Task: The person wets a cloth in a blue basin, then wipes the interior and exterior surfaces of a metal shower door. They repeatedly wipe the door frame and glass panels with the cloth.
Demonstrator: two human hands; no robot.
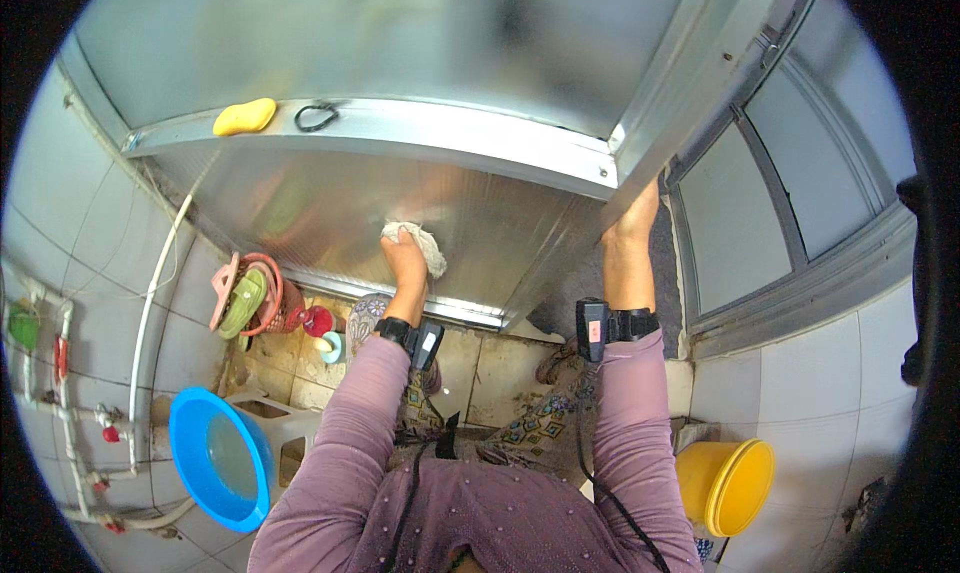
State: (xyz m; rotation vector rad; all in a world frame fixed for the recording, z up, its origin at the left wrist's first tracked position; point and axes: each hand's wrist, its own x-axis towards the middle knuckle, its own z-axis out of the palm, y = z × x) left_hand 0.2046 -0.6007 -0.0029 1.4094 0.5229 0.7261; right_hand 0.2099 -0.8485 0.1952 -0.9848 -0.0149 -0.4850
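My left hand [406,262] is pressing a balled whitish cloth [430,249] against the lower panel [330,213] of an aluminium-framed door or partition. The panel is ribbed and shiny, with blurred reflections. At the panel's right side, my right hand [634,217] grips the upright aluminium frame [652,134]; its fingers are mostly hidden behind that edge. Above the cloth runs a horizontal aluminium rail [465,134]. A yellow bar of soap [245,117] and a black hair tie or band [316,117] lie on it towards the left.
A red basket [289,303] holding green and pink slippers [244,303] stands low on the left. Nearer me, a blue basin [221,460] with water rests by a pale plastic stool [274,412]. White pipes [67,393] line the left wall. A yellow bucket [724,487] is at right.
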